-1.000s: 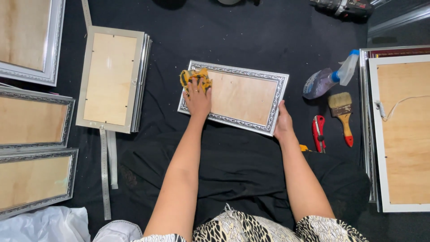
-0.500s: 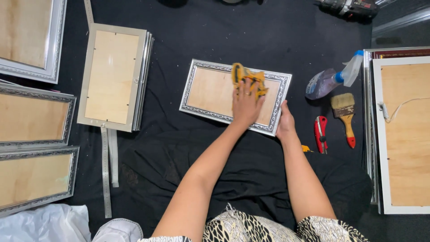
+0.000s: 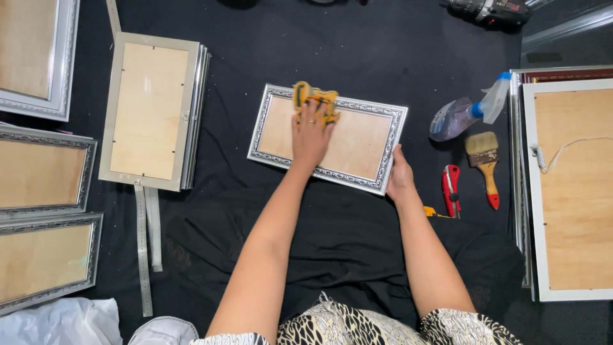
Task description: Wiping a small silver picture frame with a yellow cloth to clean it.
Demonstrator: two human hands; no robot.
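A silver ornate picture frame (image 3: pixel 357 142) with a pale wood-coloured panel lies flat on black cloth in the middle. My left hand (image 3: pixel 311 131) presses a yellow cloth (image 3: pixel 315 101) onto the frame's upper edge, left of centre. My right hand (image 3: pixel 400 176) grips the frame's lower right corner, thumb on the rim, holding it down.
A spray bottle (image 3: pixel 465 114), a paintbrush (image 3: pixel 485 163) and a red utility knife (image 3: pixel 451 190) lie right of the frame. Large frames (image 3: pixel 571 185) sit at the right edge. A stack of frames (image 3: pixel 153 112), a metal ruler (image 3: pixel 142 249) and more frames (image 3: pixel 41 172) lie left. A drill (image 3: pixel 488 9) rests top right.
My left hand slid the yellow cloth from the frame's top left corner rightwards along the panel, then back toward the left of centre. My right hand stayed on the corner.
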